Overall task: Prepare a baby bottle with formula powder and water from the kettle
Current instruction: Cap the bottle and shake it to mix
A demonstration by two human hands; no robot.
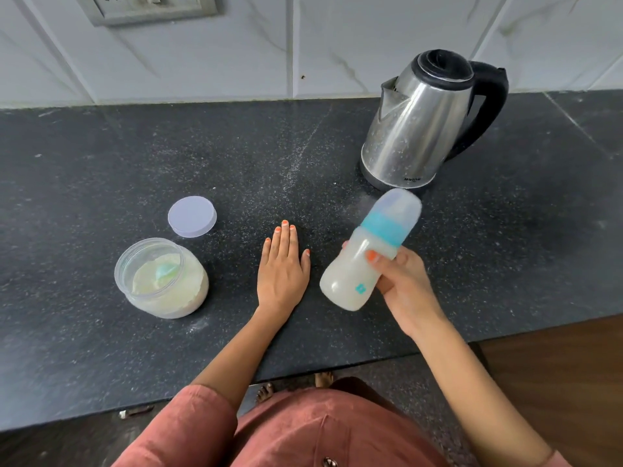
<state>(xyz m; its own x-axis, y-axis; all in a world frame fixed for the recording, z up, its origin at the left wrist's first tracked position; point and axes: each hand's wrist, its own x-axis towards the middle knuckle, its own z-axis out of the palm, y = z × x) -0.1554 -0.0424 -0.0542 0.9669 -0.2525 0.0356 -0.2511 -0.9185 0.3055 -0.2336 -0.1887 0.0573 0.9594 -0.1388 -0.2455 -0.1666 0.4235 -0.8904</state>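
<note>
The right hand (pixel 401 284) has its fingers (pixel 372 256) curled round the baby bottle (pixel 357 264), thumb pressed on the near side. The bottle is tilted, its capped top pointing away and rightward toward the kettle; it holds a milky white liquid, carries a teal collar under a translucent cap, and looks slightly blurred. Just left of those fingers the left hand (pixel 281 264) lies palm down on the bench (pixel 101 163), fingers straight, close together and holding nothing. Further left of that hand stands an open clear jar (pixel 165 281) of pale formula powder with a teal scoop (pixel 163 269) lying in it, and just beyond the jar its pale lid (pixel 192 216) lies flat on the bench. Beyond the bottle's cap stands the steel kettle (pixel 424 123), lid closed, black handle turned right, spout left. The bench is dark speckled stone, dusted with faint pale streaks between the left hand and the kettle. Behind it rises a wall (pixel 337 45) of white veined tiles, with a socket plate (pixel 148 8) at the upper left. Below the bench's near edge, at right, a brown floor (pixel 556 382) shows.
</note>
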